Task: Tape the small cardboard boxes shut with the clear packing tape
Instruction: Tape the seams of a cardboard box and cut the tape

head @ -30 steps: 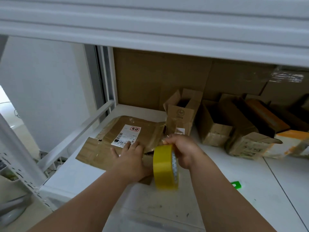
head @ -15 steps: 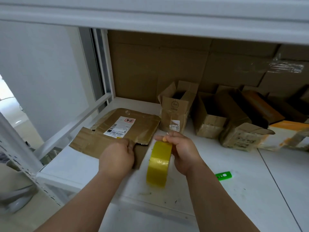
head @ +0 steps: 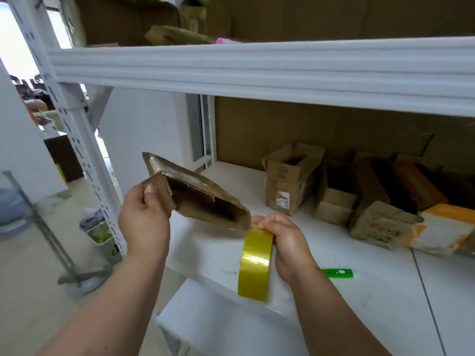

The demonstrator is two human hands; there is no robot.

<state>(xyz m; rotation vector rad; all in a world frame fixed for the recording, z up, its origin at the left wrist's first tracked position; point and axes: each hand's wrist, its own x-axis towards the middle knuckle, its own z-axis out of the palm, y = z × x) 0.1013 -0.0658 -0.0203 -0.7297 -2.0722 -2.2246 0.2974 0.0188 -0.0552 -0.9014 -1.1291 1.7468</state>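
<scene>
A: Where is the flat cardboard box (head: 203, 199), and how is it oriented?

B: It is held in the air above the front left corner of the white shelf (head: 359, 291). Its long axis slopes from upper left down to lower right, and its open side faces the camera.

A: How do the hands hold it?

B: The left hand (head: 144, 222) pinches a flap at the upper left end, thumb on top. The right hand (head: 288, 245) is curled round the yellow-tinted tape roll (head: 254, 265), fingertips at the box's lower right corner. The roll stands on edge, its outer face towards the camera.

A: What else lies on the shelf?

B: Several small open boxes (head: 290, 178) stand along the back, and a green cutter (head: 336, 273) lies just right of the right wrist.
</scene>
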